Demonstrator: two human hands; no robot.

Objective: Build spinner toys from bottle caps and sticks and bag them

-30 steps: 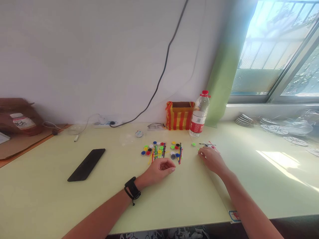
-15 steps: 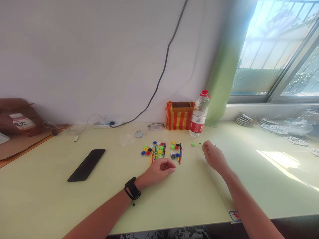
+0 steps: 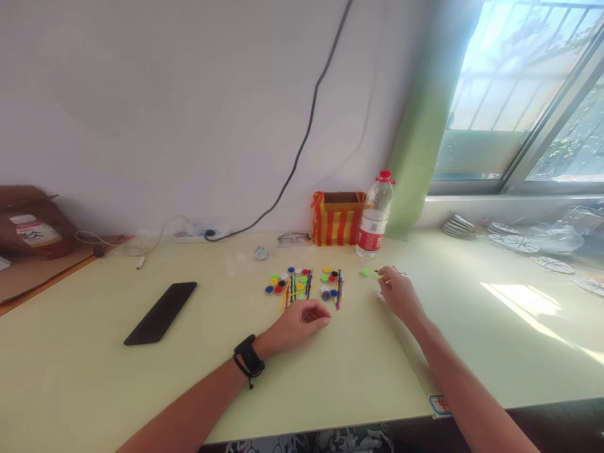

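Note:
My left hand [image 3: 306,319] rests on the table below the small plastic parts. Its fingers are loosely curled, with the thumb apart and nothing seen in them. Farther right, my right hand [image 3: 399,292] pinches a thin green plastic arrow [image 3: 375,274], mostly covered by the fingers. Just left of its fingertips lies a green round disc [image 3: 364,272]. Dark and red thin tips show behind the hand. Between the hands are a small group of discs [image 3: 326,294] and thin arrows [image 3: 339,290]. Beyond my left hand lies another group of coloured discs [image 3: 269,289] and arrows [image 3: 309,284].
A water bottle [image 3: 374,220] stands beside a red-and-yellow striped box [image 3: 337,220] at the wall. A black phone-like slab [image 3: 161,313] lies left. Glasses [image 3: 293,238], a power strip [image 3: 193,236] and a cable [image 3: 306,132] are at the back; patterned round discs [image 3: 552,265] lie right.
My right hand has shifted slightly, and the green arrow in it has turned from upright to pointing left at the green disc. My left hand stays in place.

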